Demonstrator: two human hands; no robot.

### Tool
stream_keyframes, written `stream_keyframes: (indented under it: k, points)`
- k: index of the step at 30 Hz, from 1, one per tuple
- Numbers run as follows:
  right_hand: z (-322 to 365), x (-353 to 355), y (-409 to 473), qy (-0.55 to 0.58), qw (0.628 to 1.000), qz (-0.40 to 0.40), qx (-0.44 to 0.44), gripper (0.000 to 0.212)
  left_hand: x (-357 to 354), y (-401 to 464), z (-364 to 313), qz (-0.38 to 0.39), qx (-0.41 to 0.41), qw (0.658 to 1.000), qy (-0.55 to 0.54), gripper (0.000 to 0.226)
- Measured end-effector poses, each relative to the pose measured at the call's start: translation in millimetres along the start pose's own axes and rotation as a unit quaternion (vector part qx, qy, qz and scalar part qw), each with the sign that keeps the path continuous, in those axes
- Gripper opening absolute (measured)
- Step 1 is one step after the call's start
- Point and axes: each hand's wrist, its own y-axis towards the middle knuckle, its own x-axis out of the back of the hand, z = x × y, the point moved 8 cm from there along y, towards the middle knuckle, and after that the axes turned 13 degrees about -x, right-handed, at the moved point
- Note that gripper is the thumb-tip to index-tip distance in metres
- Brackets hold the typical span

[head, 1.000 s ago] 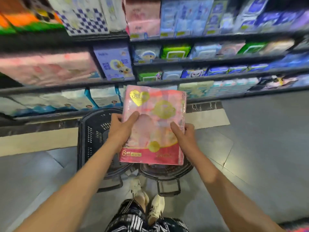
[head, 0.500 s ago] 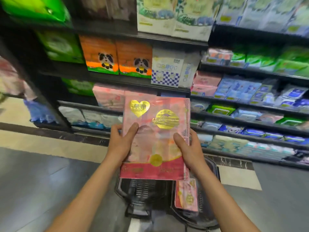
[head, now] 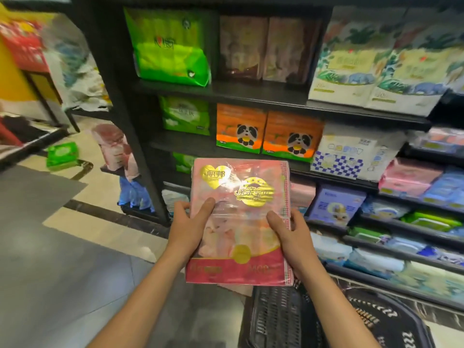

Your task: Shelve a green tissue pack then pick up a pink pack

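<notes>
The person is holding a pink pack (head: 239, 222) up in front of the dark shelves (head: 251, 96), upright and facing the camera. The left hand (head: 187, 228) is gripping its left edge, thumb lying across the front; the right hand (head: 288, 237) is gripping the right edge the same way. Two orange panda packs (head: 268, 133) are standing on the shelf just behind it. A black basket (head: 313, 320) is sitting below the pack, on the floor (head: 50, 259).

The pink pack (head: 239, 222) with gold heart and seal labels stood upright, face toward the camera, held at both side edges.
</notes>
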Motion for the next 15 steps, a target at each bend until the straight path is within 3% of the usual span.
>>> stream_keyframes:
  k: [4,6,8,11,15]
  points:
    - [23,-25,34,0.017,1.000,-0.016,0.014,0.071,7,54,-8,0.010,-0.011,1.000,-0.014,0.042]
    - [30,-36,55,0.026,0.999,-0.015,0.015,0.064,6,83,-14,0.017,-0.017,1.000,-0.015,0.038]
    - [45,-46,79,0.035,0.999,-0.022,0.022,0.053,3,115,-21,0.022,-0.028,0.999,-0.011,0.039]
    - [66,-60,121,0.044,0.998,-0.022,0.025,0.060,-4,166,-35,0.027,-0.040,0.999,-0.002,0.044]
    - [100,-68,167,0.061,0.997,-0.032,0.031,0.048,-17,230,-52,0.043,-0.051,0.998,0.000,0.047]
